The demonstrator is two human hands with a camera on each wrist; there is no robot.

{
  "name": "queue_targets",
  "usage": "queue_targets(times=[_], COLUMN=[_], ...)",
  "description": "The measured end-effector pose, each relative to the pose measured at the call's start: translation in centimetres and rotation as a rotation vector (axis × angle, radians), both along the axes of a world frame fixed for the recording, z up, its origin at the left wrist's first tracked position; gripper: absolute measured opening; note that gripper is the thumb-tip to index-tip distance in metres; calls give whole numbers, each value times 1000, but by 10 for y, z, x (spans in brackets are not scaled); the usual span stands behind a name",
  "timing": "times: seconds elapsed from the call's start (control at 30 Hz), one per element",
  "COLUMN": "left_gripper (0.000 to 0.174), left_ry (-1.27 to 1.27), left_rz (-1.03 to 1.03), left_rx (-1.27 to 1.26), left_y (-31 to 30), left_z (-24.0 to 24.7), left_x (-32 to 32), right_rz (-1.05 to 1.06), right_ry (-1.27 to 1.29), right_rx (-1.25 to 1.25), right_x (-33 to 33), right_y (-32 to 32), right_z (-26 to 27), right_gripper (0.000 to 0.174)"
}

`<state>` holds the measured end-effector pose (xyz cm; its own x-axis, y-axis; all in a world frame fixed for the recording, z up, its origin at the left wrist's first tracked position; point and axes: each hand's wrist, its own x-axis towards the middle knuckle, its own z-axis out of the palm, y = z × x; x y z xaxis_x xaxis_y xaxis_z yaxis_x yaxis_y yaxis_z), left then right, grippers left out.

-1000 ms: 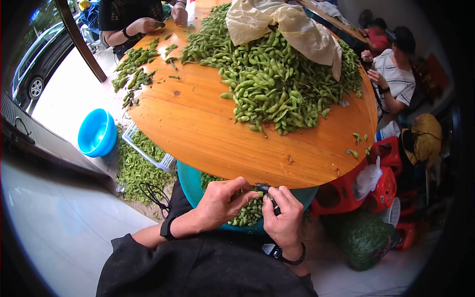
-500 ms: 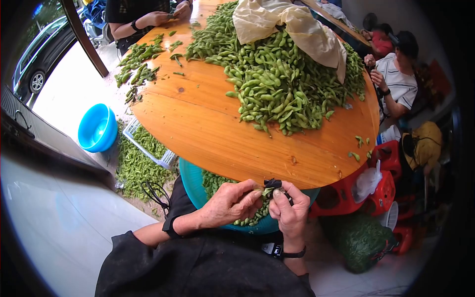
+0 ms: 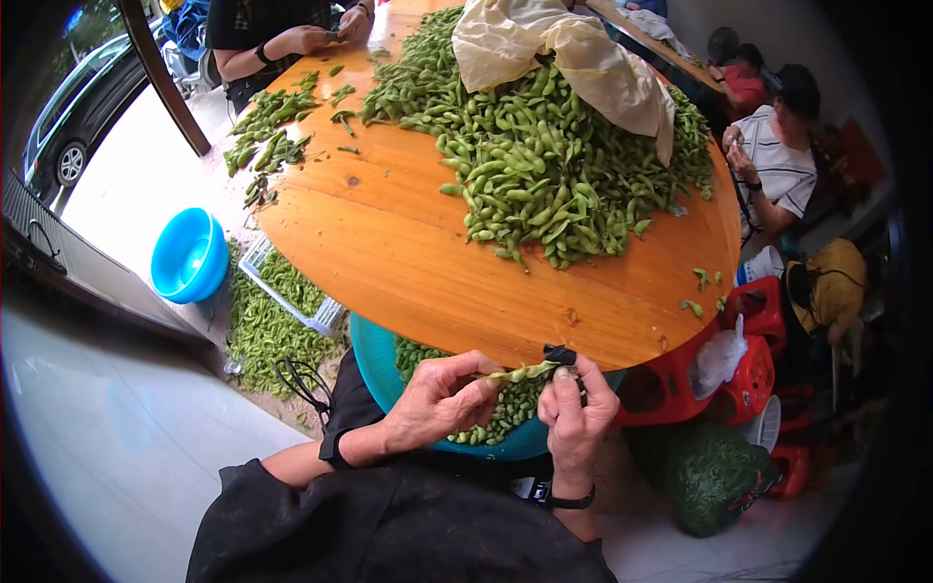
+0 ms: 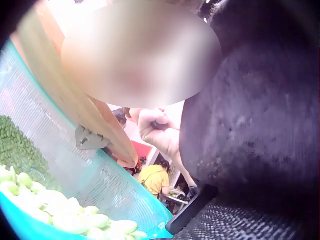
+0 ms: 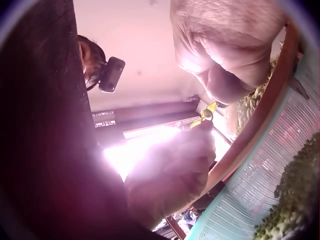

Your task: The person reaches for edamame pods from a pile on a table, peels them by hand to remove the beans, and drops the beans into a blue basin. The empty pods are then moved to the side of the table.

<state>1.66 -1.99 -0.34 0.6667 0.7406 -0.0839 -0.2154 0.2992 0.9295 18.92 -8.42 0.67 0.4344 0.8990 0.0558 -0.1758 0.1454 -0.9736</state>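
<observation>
Over the basin, my left hand (image 3: 442, 403) pinches one end of a green edamame pod (image 3: 520, 373). My right hand (image 3: 578, 413) has its fingers curled at the pod's other end, where a black piece (image 3: 558, 356) sits at the fingertips. In the right wrist view the split-looking pod (image 5: 206, 115) bridges the gap between the hands. Below them a turquoise mesh basin (image 3: 374, 361) holds shelled green beans (image 3: 501, 413). The left wrist view shows beans (image 4: 65, 210) close up.
A wooden table (image 3: 408, 253) carries a large heap of pods (image 3: 535, 175) under a pale cloth (image 3: 573, 58). A blue basin (image 3: 189, 255), white crate (image 3: 292, 287) and discarded husks stand at left. Red stools (image 3: 748, 374) and a green bag (image 3: 705, 476) are right. Other people sit around.
My right hand has moved slightly right, away from my left, and the pod now shows stretched between them. The black piece has shifted right with the right hand.
</observation>
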Motion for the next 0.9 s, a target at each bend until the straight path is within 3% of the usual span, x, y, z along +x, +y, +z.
queue_targets(times=[0.23,0.37,0.57,0.77,0.9], left_gripper=[19,20,19,18,17], left_ry=[-35,-137,-128,-107,-143], left_rz=[-83,-179,-184,-241,-215], left_rx=[-73,-136,-216,-268,-335], left_y=[2,6,7,10,8], left_z=[0,2,1,-3,-2], left_x=[1,-1,0,-2,-1], right_rz=[22,271,217,280,266], right_ry=[-57,-50,-163,30,-127], right_rx=[-22,-177,-127,-127,-117], right_x=[3,5,2,7,8], right_y=[0,1,0,2,1], right_z=[2,16,16,9,14], right_gripper=[13,23,21,15,13])
